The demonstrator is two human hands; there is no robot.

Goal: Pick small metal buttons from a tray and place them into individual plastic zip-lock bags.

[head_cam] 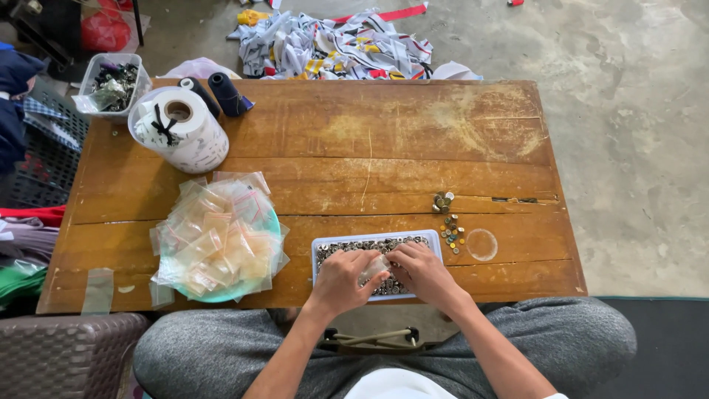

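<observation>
At nine o'clock on the wooden table point(413, 148), near its left edge, a pile of small clear plastic bags point(218, 236) lies heaped on a pale green plate point(221, 294), spilling over its rim. Up at ten o'clock stands a large white roll of tape point(181, 127) with a black tie at its core, and just beside it at eleven o'clock lie two dark thread cones point(221, 93). Off the table's far left corner sits a clear tub point(112, 83) of dark small parts.

Toward six o'clock, at the near edge, a shallow white tray point(375, 242) holds a layer of small metal buttons point(347, 247). The left hand point(343, 281) rests over the tray's left half, fingers curled, pinching one side of a small clear bag point(375, 267). The right hand point(425, 272) rests over the tray's right half, its fingers closed on the other side of that same bag, so the bag sits between the two hands, just above the buttons.

At four o'clock from the table's middle, just right of the tray, a loose cluster of coloured buttons point(450, 233) lies on the wood, with a small stack of metal pieces point(442, 201) above it. Farther right lies a clear round lid point(481, 244). Beyond the far edge, at twelve o'clock, fabric scraps point(332, 48) lie piled on the concrete floor point(628, 148).
</observation>
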